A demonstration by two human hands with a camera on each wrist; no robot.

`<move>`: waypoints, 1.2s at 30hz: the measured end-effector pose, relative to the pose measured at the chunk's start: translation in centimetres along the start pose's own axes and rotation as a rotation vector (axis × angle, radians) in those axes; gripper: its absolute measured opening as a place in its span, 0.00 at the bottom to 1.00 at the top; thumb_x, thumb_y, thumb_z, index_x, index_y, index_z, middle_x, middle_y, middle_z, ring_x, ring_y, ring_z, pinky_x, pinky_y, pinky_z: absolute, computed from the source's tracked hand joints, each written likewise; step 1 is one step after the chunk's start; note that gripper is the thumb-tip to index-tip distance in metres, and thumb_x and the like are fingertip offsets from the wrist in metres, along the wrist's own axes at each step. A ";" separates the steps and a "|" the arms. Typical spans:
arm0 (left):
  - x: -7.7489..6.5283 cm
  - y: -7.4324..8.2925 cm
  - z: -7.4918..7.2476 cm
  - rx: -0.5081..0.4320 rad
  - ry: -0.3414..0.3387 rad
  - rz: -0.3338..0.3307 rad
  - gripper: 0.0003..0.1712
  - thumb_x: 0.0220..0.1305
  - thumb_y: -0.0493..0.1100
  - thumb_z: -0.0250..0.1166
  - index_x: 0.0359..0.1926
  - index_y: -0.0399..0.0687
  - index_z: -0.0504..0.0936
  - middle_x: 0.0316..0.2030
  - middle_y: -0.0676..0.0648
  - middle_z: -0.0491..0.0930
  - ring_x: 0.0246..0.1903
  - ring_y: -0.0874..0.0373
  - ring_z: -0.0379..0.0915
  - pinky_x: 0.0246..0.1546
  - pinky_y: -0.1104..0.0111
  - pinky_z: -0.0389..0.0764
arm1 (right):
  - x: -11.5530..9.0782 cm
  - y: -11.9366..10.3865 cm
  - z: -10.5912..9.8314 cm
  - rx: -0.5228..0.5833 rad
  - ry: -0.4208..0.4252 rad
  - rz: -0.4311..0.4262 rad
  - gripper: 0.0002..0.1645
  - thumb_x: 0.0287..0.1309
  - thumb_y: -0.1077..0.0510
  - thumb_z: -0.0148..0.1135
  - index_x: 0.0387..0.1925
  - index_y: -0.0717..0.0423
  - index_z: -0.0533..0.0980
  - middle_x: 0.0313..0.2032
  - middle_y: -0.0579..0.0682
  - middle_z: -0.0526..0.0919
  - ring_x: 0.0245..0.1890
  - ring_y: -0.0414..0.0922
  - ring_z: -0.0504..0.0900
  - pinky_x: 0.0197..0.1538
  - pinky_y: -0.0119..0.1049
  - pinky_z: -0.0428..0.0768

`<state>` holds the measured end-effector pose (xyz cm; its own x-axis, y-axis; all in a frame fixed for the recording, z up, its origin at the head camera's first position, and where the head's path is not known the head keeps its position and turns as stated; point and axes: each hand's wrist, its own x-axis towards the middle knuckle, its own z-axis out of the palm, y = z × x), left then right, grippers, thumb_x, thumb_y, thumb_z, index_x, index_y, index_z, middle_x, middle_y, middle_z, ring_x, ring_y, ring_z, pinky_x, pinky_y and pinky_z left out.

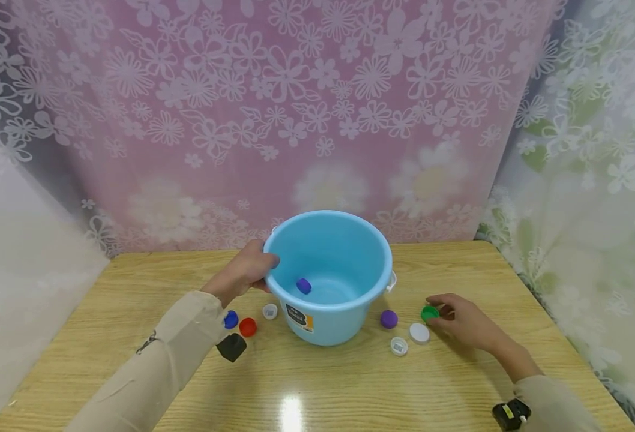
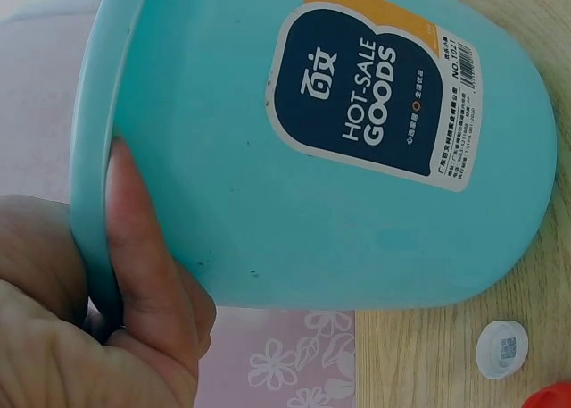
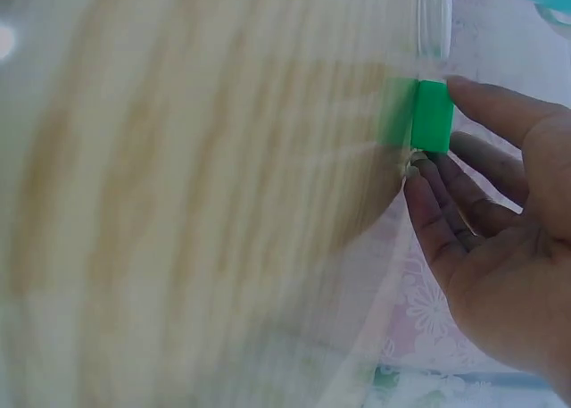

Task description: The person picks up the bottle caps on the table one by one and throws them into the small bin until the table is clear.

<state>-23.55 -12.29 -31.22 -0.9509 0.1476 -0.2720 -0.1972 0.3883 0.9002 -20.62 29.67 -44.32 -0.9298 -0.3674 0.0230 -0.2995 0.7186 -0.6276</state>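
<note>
A light blue plastic bucket [image 1: 323, 324] stands upright on the table, with a purple bottle cap [image 1: 303, 286] on its inside floor. My left hand [image 1: 249, 265] grips the bucket's rim at the left, thumb over the edge; the left wrist view shows this hand [image 2: 134, 283] close to the bucket's label [image 2: 375, 95]. Off to the right, my right hand [image 1: 466, 321] has thumb and fingers around a green bottle cap [image 1: 430, 312] on the table. In the right wrist view the green cap [image 3: 432, 116] sits between the thumb and fingers of the hand [image 3: 500, 220].
Left of the bucket lie a blue cap [image 1: 231, 319], a red cap [image 1: 248, 327] and a white cap [image 1: 270, 311]. At its right lie a purple cap [image 1: 389, 319] and two white caps [image 1: 419, 333]. A floral curtain [image 1: 317, 120] hangs behind the wooden table [image 1: 350, 390].
</note>
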 end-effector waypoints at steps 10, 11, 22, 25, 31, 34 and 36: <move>0.0 0.0 0.0 -0.013 -0.013 -0.001 0.26 0.65 0.31 0.48 0.63 0.27 0.60 0.44 0.27 0.77 0.24 0.47 0.83 0.20 0.61 0.83 | 0.1 -0.5 0.0 -0.008 -0.015 0.029 0.25 0.58 0.56 0.66 0.53 0.67 0.74 0.44 0.54 0.77 0.41 0.48 0.77 0.41 0.40 0.79; 0.0 -0.1 0.0 -0.014 -0.015 -0.001 0.26 0.65 0.31 0.48 0.63 0.28 0.59 0.44 0.27 0.77 0.25 0.47 0.83 0.20 0.61 0.83 | 0.1 -0.5 0.0 -0.010 -0.017 0.032 0.25 0.58 0.56 0.66 0.53 0.66 0.74 0.44 0.54 0.77 0.41 0.48 0.77 0.42 0.40 0.79; 0.1 0.1 0.0 -0.005 -0.010 -0.006 0.25 0.65 0.32 0.48 0.62 0.27 0.60 0.45 0.26 0.77 0.24 0.47 0.83 0.19 0.61 0.83 | -0.1 -0.5 0.0 0.004 -0.019 0.044 0.23 0.58 0.59 0.65 0.52 0.66 0.74 0.44 0.54 0.77 0.41 0.49 0.77 0.42 0.41 0.79; 0.1 0.1 0.1 -0.002 -0.009 -0.005 0.25 0.65 0.32 0.48 0.62 0.28 0.60 0.45 0.26 0.77 0.24 0.47 0.83 0.19 0.62 0.83 | -0.1 -0.4 0.0 -0.006 -0.012 0.041 0.23 0.58 0.59 0.65 0.52 0.66 0.74 0.44 0.54 0.77 0.41 0.48 0.77 0.42 0.41 0.79; 0.0 0.1 -0.1 0.004 -0.008 0.002 0.25 0.65 0.32 0.48 0.63 0.28 0.61 0.45 0.27 0.77 0.24 0.46 0.83 0.19 0.61 0.83 | 0.0 -0.4 -0.1 -0.041 0.037 0.024 0.22 0.59 0.58 0.64 0.52 0.66 0.75 0.43 0.54 0.78 0.40 0.47 0.77 0.41 0.40 0.79; 0.0 0.0 -0.2 0.002 -0.014 0.007 0.25 0.65 0.32 0.48 0.62 0.28 0.61 0.44 0.27 0.77 0.24 0.46 0.83 0.20 0.61 0.83 | 0.0 -0.5 -0.5 -0.048 0.077 0.018 0.23 0.59 0.58 0.65 0.52 0.67 0.75 0.43 0.54 0.78 0.39 0.47 0.77 0.42 0.42 0.80; 0.0 0.0 -0.2 0.000 -0.019 0.010 0.25 0.65 0.32 0.48 0.62 0.28 0.61 0.44 0.26 0.77 0.24 0.47 0.83 0.20 0.62 0.83 | 0.0 -0.6 -0.8 -0.048 0.106 0.019 0.24 0.58 0.57 0.65 0.53 0.67 0.75 0.43 0.55 0.78 0.39 0.47 0.78 0.43 0.43 0.80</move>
<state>-23.58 -12.46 -31.14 -0.9481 0.1684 -0.2698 -0.1883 0.3864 0.9029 -20.59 29.73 -43.33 -0.9521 -0.2907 0.0946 -0.2887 0.7536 -0.5905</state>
